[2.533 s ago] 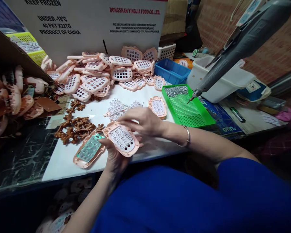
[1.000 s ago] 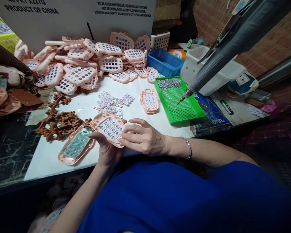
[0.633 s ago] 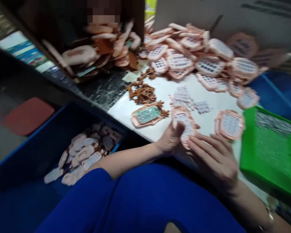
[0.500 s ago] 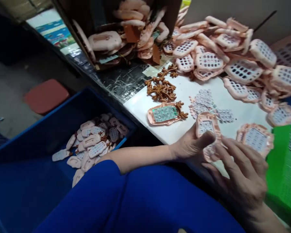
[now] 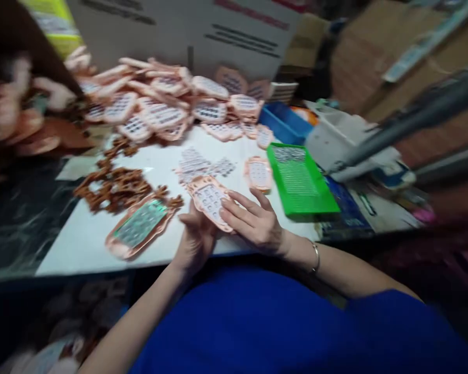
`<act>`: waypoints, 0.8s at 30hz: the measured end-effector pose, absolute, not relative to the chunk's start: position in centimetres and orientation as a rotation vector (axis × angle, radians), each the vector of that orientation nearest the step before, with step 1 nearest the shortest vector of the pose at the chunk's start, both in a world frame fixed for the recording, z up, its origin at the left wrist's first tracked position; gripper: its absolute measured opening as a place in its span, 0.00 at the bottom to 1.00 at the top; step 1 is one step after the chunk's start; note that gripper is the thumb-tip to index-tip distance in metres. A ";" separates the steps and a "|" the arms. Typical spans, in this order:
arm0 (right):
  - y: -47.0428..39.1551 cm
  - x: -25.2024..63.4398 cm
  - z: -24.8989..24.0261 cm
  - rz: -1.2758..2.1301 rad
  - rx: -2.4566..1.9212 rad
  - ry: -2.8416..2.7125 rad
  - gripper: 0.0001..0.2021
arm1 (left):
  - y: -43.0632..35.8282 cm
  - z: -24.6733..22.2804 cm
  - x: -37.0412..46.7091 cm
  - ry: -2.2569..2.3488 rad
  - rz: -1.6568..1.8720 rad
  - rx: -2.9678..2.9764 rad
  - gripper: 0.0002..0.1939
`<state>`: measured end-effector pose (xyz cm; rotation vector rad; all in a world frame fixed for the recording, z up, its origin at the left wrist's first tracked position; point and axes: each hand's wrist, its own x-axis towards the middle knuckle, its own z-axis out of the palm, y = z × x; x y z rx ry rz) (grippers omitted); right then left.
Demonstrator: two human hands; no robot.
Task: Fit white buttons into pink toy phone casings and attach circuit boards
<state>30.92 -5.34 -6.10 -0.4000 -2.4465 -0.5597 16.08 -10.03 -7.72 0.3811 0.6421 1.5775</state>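
Observation:
Over the white work surface I hold a pink plastic casing half [image 5: 209,201], tilted, with a pale keypad sheet of rounded keys set in it. My left hand [image 5: 198,236] is closed on its lower left side, partly beneath it. My right hand [image 5: 255,221] lays its fingers over the right end of the casing; its thumb is hidden. Just beyond are loose pale keypad pieces [image 5: 197,163]. To the left sits another casing half with a green circuit board [image 5: 142,223] and brown antler-shaped parts at one end. A further keypad-filled casing [image 5: 258,174] lies at the right.
Brown antler-shaped pieces [image 5: 115,187] are heaped at the left. Many pink casings [image 5: 159,111] are piled along the back against a printed carton [image 5: 179,31]. A green tray [image 5: 302,182] with small metal parts, a blue bin [image 5: 284,122] and a grey metal bar [image 5: 409,117] stand right.
The view has swung to the right, showing more of the green tray and the bins. Both hands still hold the casing half, and the right fingers now lie flatter across its right end.

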 end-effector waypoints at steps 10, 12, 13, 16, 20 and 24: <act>0.4 36.2 -5.3 -0.749 -1.097 -2.636 0.13 | -9.9 -7.6 16.2 0.822 1.516 0.447 0.39; 0.5 36.3 -5.2 -0.698 -1.149 -2.705 0.12 | -9.8 -7.4 16.0 0.839 1.504 0.452 0.36; 0.5 36.2 -4.9 -0.670 -1.167 -2.716 0.13 | -9.6 -7.1 15.9 0.852 1.492 0.462 0.35; 1.1 35.1 -3.4 -0.562 -1.240 -2.693 0.14 | -8.3 -6.3 15.5 0.898 1.484 0.516 0.33; 5.0 31.6 -0.9 -0.348 -1.619 -2.637 0.15 | -6.0 -5.6 15.2 0.892 1.510 0.568 0.28; 11.2 28.6 -0.2 -0.177 -1.939 -2.565 0.13 | -5.2 -6.0 14.8 0.895 1.428 0.541 0.25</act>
